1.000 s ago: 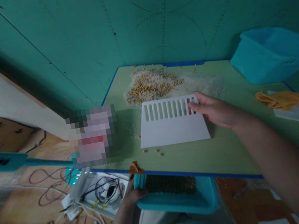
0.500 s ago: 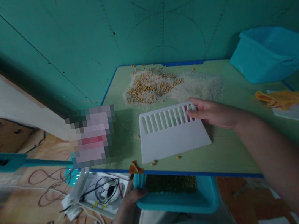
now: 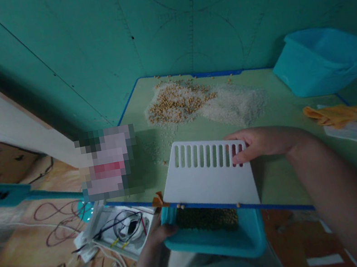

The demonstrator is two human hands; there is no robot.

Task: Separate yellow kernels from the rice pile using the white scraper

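Observation:
My right hand (image 3: 252,144) is closed on the slotted right end of a white plastic scraper (image 3: 210,187), which lies tilted over the table, its straight edge at the front rim. A few yellow beans (image 3: 181,206) sit right at that edge. Below the rim, my left hand (image 3: 164,232) grips the left side of a turquoise tray (image 3: 219,246). Small dark green grains with some yellowish ones (image 3: 207,218) fill the back of the tray. Farther back on the table lie a pile of yellow beans mixed with white grains (image 3: 179,101) and a pile of white grains (image 3: 237,102).
A turquoise bin (image 3: 321,62) stands at the back right, with an orange cloth (image 3: 344,113) in front of it. A pixelated object (image 3: 109,164) is at the table's left edge. Cables (image 3: 125,223) lie in a white box below left. A green wall (image 3: 159,22) rises behind.
My right hand has drawn the scraper toward me, from mid-table to the front rim, pushing a few beans along. My left hand holds the tray in nearly the same place.

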